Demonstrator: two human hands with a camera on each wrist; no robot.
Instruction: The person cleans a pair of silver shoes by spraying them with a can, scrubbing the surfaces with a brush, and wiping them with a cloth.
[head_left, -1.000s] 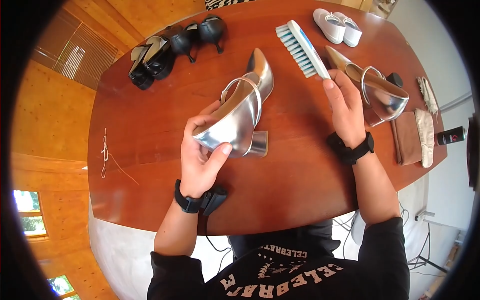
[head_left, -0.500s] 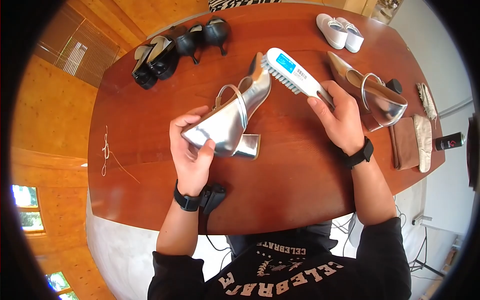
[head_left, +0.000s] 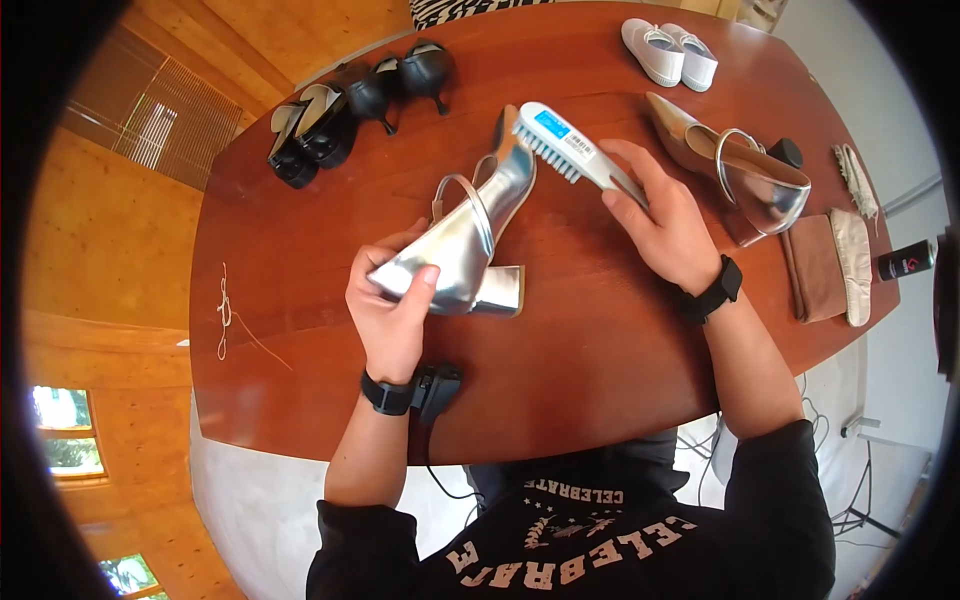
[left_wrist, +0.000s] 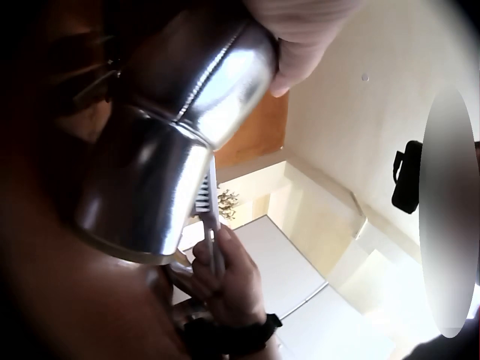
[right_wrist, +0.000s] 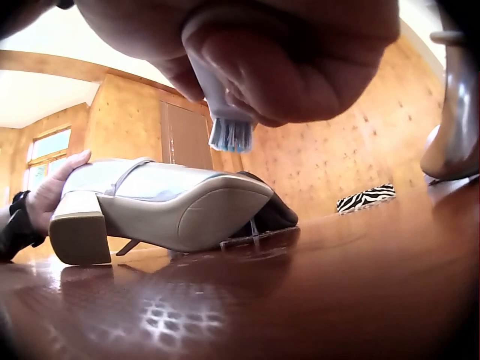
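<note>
My left hand (head_left: 392, 305) grips a silver block-heeled shoe (head_left: 440, 255) round its heel end, thumb on the near side. The shoe is tilted on its side, its toe pointing away from me and its block heel (right_wrist: 81, 229) to the right in the head view. My right hand (head_left: 668, 220) holds a white brush (head_left: 585, 158) with a blue label by its handle. The brush's bristles (right_wrist: 231, 136) face down and left, right at the shoe's toe in the head view; the right wrist view shows them above the shoe's upper.
The matching silver shoe (head_left: 750, 180) lies to the right. Black heeled shoes (head_left: 425, 72) and black shoes (head_left: 318, 125) stand at the far left, white sneakers (head_left: 668, 52) at the far right. A brown cloth (head_left: 812, 268), a dark can (head_left: 905, 261) and a string (head_left: 226, 312) are near the edges.
The brush has turned so its labelled back faces up and has come left and down to the shoe's toe. The left hand has tilted the shoe further onto its side.
</note>
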